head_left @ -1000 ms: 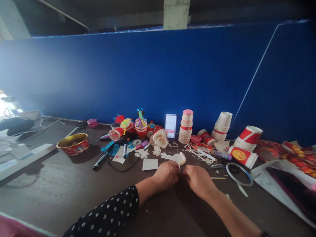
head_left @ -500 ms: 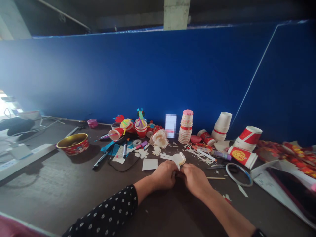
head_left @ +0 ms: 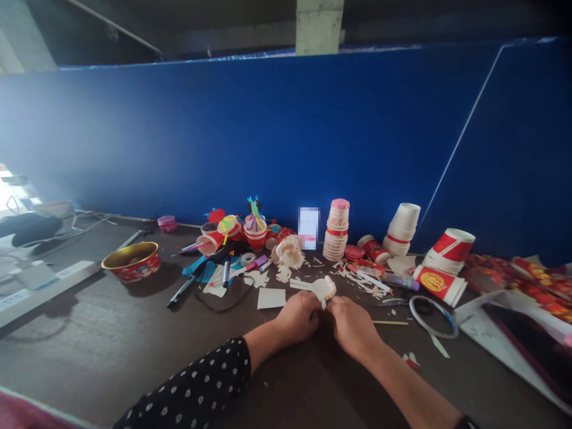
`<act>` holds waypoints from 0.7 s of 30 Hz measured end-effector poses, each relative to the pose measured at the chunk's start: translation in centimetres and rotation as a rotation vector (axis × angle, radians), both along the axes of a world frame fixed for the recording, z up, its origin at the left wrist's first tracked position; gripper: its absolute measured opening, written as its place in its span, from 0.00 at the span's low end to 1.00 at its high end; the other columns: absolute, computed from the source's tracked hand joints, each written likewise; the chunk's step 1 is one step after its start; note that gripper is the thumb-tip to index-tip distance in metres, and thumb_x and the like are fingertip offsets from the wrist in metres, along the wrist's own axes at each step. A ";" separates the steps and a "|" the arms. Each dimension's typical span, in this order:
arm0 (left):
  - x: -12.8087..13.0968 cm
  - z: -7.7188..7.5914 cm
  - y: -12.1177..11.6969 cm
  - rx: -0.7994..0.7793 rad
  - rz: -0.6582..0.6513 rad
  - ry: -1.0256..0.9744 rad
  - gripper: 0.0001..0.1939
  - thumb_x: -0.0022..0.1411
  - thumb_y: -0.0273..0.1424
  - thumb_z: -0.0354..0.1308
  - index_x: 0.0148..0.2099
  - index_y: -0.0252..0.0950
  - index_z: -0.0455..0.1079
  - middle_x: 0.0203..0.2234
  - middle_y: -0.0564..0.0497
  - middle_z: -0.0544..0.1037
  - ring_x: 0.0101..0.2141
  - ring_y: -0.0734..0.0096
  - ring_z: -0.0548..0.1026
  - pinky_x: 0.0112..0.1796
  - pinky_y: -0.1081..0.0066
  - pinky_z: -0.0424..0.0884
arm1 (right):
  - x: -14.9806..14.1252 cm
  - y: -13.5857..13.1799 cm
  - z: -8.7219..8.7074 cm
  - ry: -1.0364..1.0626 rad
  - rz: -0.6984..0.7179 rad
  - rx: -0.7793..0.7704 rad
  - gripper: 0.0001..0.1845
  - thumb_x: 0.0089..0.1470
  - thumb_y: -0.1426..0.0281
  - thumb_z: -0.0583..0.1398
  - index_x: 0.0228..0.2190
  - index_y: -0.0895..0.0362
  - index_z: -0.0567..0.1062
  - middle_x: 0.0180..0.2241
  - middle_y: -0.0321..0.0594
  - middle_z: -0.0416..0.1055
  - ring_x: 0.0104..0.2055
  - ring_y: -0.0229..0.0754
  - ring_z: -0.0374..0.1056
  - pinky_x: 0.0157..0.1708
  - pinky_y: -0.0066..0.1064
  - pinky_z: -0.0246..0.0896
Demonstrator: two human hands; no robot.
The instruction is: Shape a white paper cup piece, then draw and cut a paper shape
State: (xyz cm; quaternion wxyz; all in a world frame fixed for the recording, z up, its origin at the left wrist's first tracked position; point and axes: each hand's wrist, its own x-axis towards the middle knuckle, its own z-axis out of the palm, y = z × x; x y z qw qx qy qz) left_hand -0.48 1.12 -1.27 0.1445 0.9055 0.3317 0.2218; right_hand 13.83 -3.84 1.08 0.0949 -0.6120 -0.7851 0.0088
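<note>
Head view: you're at a long dark tabletop [head_left: 134, 333] up against a big blue wall [head_left: 268, 137], and it's a proper craft mess. On the far side there's a stack of paper cups [head_left: 335, 238] just right of center, with a red tin with a gold inside [head_left: 131, 261] off to the left.

Your left forearm [head_left: 192, 381], in a black sleeve with white dots, comes in from the near left, and your bare right forearm [head_left: 402, 381] comes in from the near right. They angle in so your left hand [head_left: 297, 317] and right hand [head_left: 353, 328] meet mid-table, backs up and right beside each other. Your fingers [head_left: 319, 316] are curled in on both hands, but the tips are hidden, so I can't tell if they're clamped on anything.

A fringed white paper piece [head_left: 324, 289] sits at the far edge of your hands, touching them, with a white paper strip [head_left: 301, 285] running left from it. A white paper square [head_left: 271, 298] lies just left of it.
</note>
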 end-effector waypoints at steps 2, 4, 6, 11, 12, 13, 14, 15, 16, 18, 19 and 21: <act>0.1 -0.2 -0.1 0.029 0.010 -0.004 0.06 0.48 0.21 0.50 0.26 0.33 0.68 0.26 0.48 0.73 0.31 0.68 0.69 0.35 0.72 0.65 | 0.0 -0.1 0.1 -0.011 -0.005 0.017 0.14 0.52 0.79 0.49 0.31 0.57 0.74 0.34 0.43 0.72 0.38 0.42 0.65 0.33 0.27 0.53; 0.1 -0.2 -0.1 0.031 0.017 -0.010 0.06 0.48 0.21 0.50 0.27 0.33 0.68 0.27 0.48 0.73 0.32 0.68 0.69 0.36 0.72 0.65 | -0.1 -0.3 0.3 -0.029 -0.009 0.015 0.15 0.53 0.78 0.49 0.30 0.57 0.74 0.33 0.43 0.72 0.38 0.42 0.65 0.33 0.27 0.54; 0.1 -0.2 -0.2 0.013 0.029 -0.006 0.06 0.48 0.22 0.50 0.27 0.33 0.68 0.27 0.48 0.73 0.32 0.68 0.69 0.36 0.71 0.65 | -0.1 -0.4 0.5 -0.056 -0.007 -0.009 0.15 0.53 0.78 0.49 0.28 0.58 0.75 0.33 0.44 0.72 0.37 0.42 0.65 0.33 0.28 0.54; 0.2 0.2 -0.3 -0.020 0.052 0.031 0.07 0.49 0.22 0.51 0.29 0.34 0.69 0.30 0.49 0.73 0.34 0.68 0.69 0.38 0.71 0.65 | -0.4 -0.9 1.3 -0.118 0.006 -0.069 0.16 0.52 0.79 0.49 0.28 0.59 0.76 0.34 0.45 0.71 0.37 0.43 0.65 0.34 0.28 0.55; 0.3 0.3 -0.4 -0.022 0.056 0.035 0.07 0.49 0.22 0.51 0.29 0.34 0.69 0.30 0.49 0.73 0.35 0.68 0.69 0.39 0.71 0.65 | -0.4 -1.0 1.4 -0.126 0.016 -0.075 0.16 0.52 0.79 0.49 0.28 0.59 0.76 0.34 0.46 0.71 0.38 0.43 0.65 0.35 0.28 0.55; 0.3 0.3 -0.4 -0.025 0.059 0.035 0.07 0.49 0.22 0.51 0.29 0.34 0.69 0.30 0.49 0.73 0.35 0.68 0.69 0.39 0.71 0.65 | -0.5 -1.0 1.5 -0.132 0.027 -0.077 0.16 0.52 0.79 0.49 0.29 0.59 0.76 0.34 0.46 0.71 0.38 0.43 0.65 0.35 0.28 0.55; 0.3 0.4 -0.4 -0.029 0.062 0.033 0.07 0.49 0.22 0.50 0.29 0.34 0.69 0.30 0.49 0.73 0.35 0.68 0.69 0.39 0.71 0.65 | -0.5 -1.1 1.6 -0.137 0.040 -0.077 0.17 0.51 0.80 0.48 0.29 0.59 0.76 0.35 0.46 0.71 0.39 0.44 0.65 0.36 0.29 0.55; 0.3 0.4 -0.5 -0.032 0.064 0.031 0.07 0.49 0.22 0.50 0.29 0.34 0.69 0.30 0.49 0.73 0.35 0.68 0.69 0.39 0.71 0.65 | -0.6 -1.2 1.7 -0.140 0.049 -0.076 0.17 0.51 0.80 0.48 0.29 0.59 0.76 0.36 0.46 0.71 0.40 0.44 0.65 0.37 0.29 0.56; 0.3 0.5 -0.5 -0.032 0.061 0.030 0.07 0.49 0.21 0.50 0.29 0.34 0.69 0.30 0.49 0.73 0.35 0.68 0.69 0.40 0.71 0.65 | -0.6 -1.3 1.8 -0.142 0.059 -0.077 0.17 0.51 0.80 0.48 0.30 0.59 0.76 0.36 0.47 0.71 0.40 0.44 0.65 0.37 0.29 0.56; 0.3 0.6 -0.6 -0.026 0.056 0.033 0.08 0.48 0.21 0.50 0.29 0.34 0.69 0.30 0.49 0.73 0.36 0.68 0.69 0.40 0.71 0.65 | -0.7 -1.5 2.0 -0.143 0.064 -0.082 0.18 0.51 0.80 0.48 0.30 0.59 0.76 0.37 0.47 0.71 0.40 0.44 0.65 0.37 0.29 0.56; 0.3 0.6 -0.7 -0.022 0.055 0.036 0.08 0.48 0.20 0.49 0.29 0.34 0.69 0.30 0.48 0.73 0.36 0.68 0.69 0.40 0.70 0.65 | -0.7 -1.5 2.1 -0.146 0.062 -0.086 0.18 0.51 0.81 0.48 0.30 0.59 0.76 0.37 0.47 0.71 0.40 0.44 0.65 0.37 0.29 0.56; 0.3 0.6 -0.7 -0.016 0.060 0.036 0.08 0.49 0.21 0.49 0.30 0.34 0.69 0.30 0.48 0.73 0.36 0.67 0.69 0.40 0.70 0.65 | -0.8 -1.6 2.2 -0.154 0.062 -0.092 0.18 0.51 0.81 0.48 0.31 0.59 0.76 0.37 0.47 0.71 0.40 0.44 0.65 0.37 0.29 0.56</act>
